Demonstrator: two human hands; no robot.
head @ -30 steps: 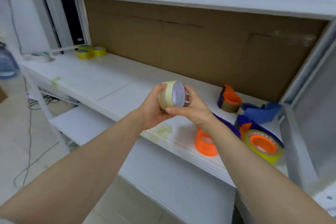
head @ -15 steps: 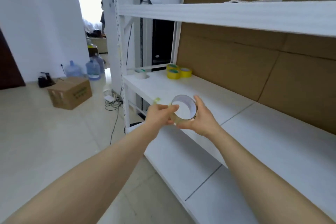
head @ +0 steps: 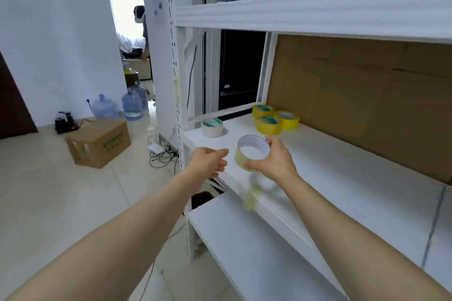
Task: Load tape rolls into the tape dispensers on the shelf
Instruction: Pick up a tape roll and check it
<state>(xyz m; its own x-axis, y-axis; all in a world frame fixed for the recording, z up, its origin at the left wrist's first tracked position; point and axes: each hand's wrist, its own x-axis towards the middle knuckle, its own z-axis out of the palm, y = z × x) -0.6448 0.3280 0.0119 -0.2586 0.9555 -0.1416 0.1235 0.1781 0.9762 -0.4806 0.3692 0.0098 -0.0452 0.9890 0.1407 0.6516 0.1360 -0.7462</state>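
Here, white shelf beside tiled floor, right hand grip round pale tape roll, left hand grip loose, empty.

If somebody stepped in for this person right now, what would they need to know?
Right hand: grips a pale tape roll over the shelf.
Left hand: open, empty, beside that roll.
At the shelf's far end: one white roll, three yellow rolls.
Done: no loading visible.
To do: no dispenser in view; find one, load the held roll.
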